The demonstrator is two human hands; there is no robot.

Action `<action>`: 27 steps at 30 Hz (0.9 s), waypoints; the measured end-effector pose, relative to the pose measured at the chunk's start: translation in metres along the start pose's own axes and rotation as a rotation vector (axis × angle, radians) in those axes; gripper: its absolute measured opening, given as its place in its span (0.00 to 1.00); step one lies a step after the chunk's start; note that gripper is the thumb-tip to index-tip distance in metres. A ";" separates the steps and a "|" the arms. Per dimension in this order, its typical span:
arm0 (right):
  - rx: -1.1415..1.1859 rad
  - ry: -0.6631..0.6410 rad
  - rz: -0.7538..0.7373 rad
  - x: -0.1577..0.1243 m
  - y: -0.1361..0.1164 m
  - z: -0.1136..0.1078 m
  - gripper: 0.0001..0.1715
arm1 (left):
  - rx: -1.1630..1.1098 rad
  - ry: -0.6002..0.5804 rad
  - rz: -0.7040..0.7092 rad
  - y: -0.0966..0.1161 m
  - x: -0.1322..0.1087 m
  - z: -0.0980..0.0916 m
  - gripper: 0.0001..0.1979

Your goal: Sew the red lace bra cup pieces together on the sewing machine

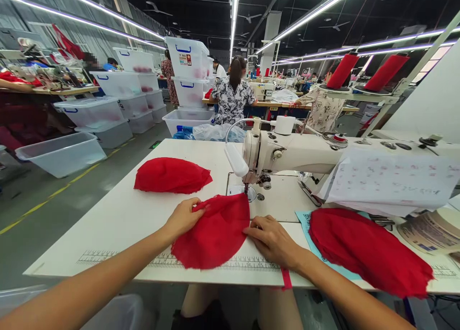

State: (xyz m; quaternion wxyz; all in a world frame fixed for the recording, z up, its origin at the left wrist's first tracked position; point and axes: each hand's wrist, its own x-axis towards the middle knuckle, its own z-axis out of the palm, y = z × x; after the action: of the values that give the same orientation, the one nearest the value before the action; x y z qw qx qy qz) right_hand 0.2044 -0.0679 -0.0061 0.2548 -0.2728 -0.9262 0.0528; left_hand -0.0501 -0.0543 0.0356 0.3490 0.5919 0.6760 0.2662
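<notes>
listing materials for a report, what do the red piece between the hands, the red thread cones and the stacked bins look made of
Red fabric piece: thin cloth, mostly matte, with soft wrinkles and uneven edges; fibre unclear. Red thread cones: wound thread, probably synthetic, evenly coloured. Stacked bins: likely smooth translucent plastic, as reddish contents show faintly through.

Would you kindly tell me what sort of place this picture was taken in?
Most likely a garment or sewing workshop: red fabric lies at the head of a sewing machine, two large red thread cones stand at upper right, and another machine shows beyond.
</notes>
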 end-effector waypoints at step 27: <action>-0.117 -0.107 0.023 0.004 -0.004 -0.001 0.21 | -0.179 0.021 -0.010 0.008 -0.008 -0.003 0.12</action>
State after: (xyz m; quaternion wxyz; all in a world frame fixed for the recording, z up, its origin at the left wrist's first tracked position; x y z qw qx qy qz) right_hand 0.2003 -0.0698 -0.0023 0.1878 -0.2945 -0.9369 0.0159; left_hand -0.0469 -0.0611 0.0442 0.3948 0.5520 0.6562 0.3300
